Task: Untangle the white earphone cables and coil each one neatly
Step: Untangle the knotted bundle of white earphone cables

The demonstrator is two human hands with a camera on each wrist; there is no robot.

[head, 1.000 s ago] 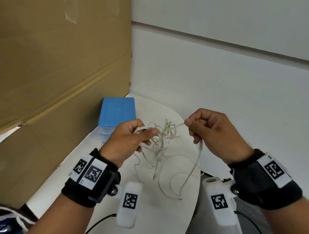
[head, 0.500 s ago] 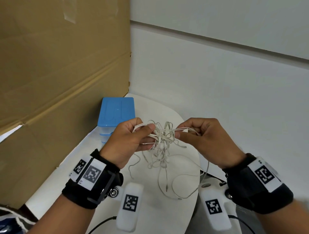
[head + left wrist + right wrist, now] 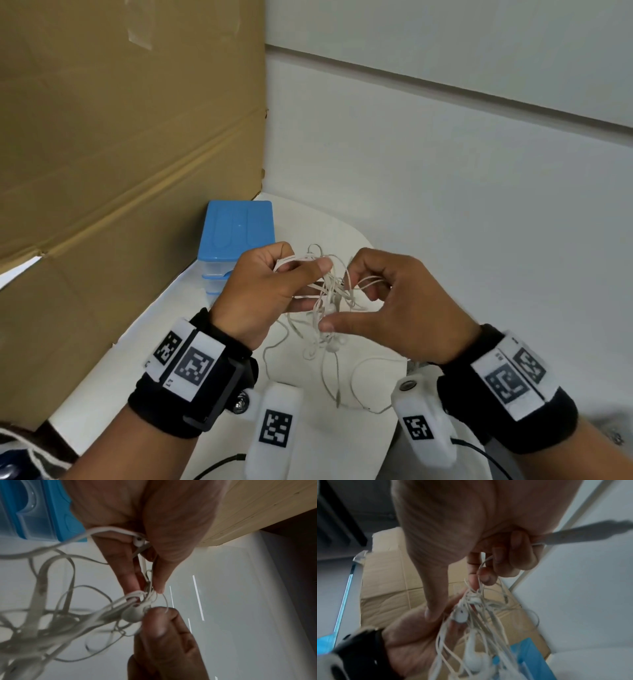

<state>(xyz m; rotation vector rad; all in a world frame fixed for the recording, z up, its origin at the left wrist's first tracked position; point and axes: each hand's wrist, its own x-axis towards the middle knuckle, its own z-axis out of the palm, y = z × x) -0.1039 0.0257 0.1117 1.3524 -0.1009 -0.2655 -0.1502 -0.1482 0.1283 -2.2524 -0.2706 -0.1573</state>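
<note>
Cables: the tangled white earphone cables (image 3: 329,301) hang in a knot between your two hands, held up above the white counter (image 3: 342,442), with loose loops and ends trailing down toward its surface. Your left hand (image 3: 260,294) pinches several strands between thumb and forefinger at the upper left of the knot; the left wrist view shows an earbud (image 3: 138,541) tucked against those fingers and more strands clamped further down between the fingertips. Your right hand (image 3: 400,308) works the right side of the knot: thumb stretched out under the bundle, forefinger and middle finger curled and pinching a thin loop, which the right wrist view (image 3: 481,566) confirms. A second earbud (image 3: 460,615) sits in the bundle just beside your right thumb tip (image 3: 429,614), more buds hang lower down, blurred. Hands are close together, almost touching across the knot. No strand is coiled yet. Behind your left hand stands a blue-lidded plastic box (image 3: 238,229) on the counter, against a cardboard sheet (image 3: 120,137) on the left. White wall panels (image 3: 445,171) run behind and to the right.
</note>
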